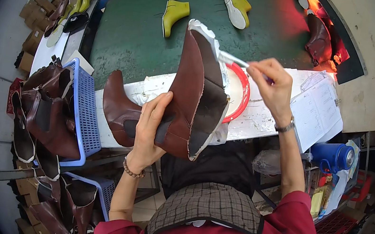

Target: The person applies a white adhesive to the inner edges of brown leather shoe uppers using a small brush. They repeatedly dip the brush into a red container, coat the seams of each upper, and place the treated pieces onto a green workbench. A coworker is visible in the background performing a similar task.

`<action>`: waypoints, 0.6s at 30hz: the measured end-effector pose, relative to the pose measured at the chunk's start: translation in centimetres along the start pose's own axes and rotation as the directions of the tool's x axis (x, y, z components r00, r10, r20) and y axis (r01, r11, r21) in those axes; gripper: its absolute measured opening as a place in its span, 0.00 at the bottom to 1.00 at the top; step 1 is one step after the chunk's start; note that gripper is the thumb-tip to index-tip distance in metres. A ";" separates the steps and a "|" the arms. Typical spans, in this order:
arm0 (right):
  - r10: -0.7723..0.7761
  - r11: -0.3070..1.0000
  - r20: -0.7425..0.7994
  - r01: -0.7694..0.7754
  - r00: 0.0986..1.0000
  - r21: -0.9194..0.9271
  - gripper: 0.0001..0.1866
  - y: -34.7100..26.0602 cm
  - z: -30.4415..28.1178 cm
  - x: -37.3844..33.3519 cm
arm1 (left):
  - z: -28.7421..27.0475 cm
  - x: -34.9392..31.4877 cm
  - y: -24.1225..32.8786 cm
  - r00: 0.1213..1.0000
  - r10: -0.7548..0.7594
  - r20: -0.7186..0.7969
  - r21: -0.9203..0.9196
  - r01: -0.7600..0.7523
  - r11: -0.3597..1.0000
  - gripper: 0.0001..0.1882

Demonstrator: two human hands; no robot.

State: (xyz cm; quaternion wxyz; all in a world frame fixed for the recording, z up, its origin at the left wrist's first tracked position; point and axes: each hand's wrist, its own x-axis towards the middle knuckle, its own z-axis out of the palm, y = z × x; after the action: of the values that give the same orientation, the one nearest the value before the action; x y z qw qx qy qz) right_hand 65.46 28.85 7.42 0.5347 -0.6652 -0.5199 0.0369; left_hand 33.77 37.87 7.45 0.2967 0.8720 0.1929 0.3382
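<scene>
My left hand (151, 121) grips a brown leather boot upper (185, 83) around its black elastic side. The upper lies on its side in the air, shaft to the left and toe up. Its soleless bottom faces right and shows a dark lining. White paste coats the edge near the toe. My right hand (271, 85) is closed on the handle of a brush (231, 59), whose white-coated head touches that edge. Behind the upper, partly hidden, stands a red-rimmed tub (246, 96) with white paste inside.
Yellow boots (176, 15) and dark red boots (318, 37) lie on a green belt (127, 32), its right end glowing red. Brown uppers fill a blue basket (85, 107) at left, with another basket (103, 186) below. Papers (315, 111) and a blue flask (333, 156) are at right.
</scene>
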 end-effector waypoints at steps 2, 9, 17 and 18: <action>-0.060 0.992 -0.023 0.062 0.998 0.114 0.09 0.4 0.6 1.0 | 0.3 0.0 0.0 0.997 -0.042 -0.071 -0.014 0.041 0.999 0.45; -0.091 0.986 0.041 0.084 0.995 0.145 0.12 -2.3 1.2 -2.6 | 1.4 2.7 -0.5 0.947 -0.068 -0.313 -0.034 0.061 0.998 0.48; -0.149 0.978 0.215 0.111 0.965 0.179 0.11 -4.3 0.8 -3.9 | 1.8 4.7 -2.6 0.890 0.139 -0.435 0.192 -0.059 0.980 0.48; -0.152 0.978 0.247 0.110 0.957 0.176 0.11 -4.6 0.7 -3.9 | 1.8 4.9 -2.9 0.889 0.163 -0.428 0.233 -0.066 0.970 0.47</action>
State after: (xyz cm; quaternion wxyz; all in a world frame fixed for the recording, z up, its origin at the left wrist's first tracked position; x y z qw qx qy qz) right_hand 60.25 25.97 8.53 0.5153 -0.5733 -0.6236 0.1299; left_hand 38.03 42.00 6.85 0.1298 0.8083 0.2384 0.5224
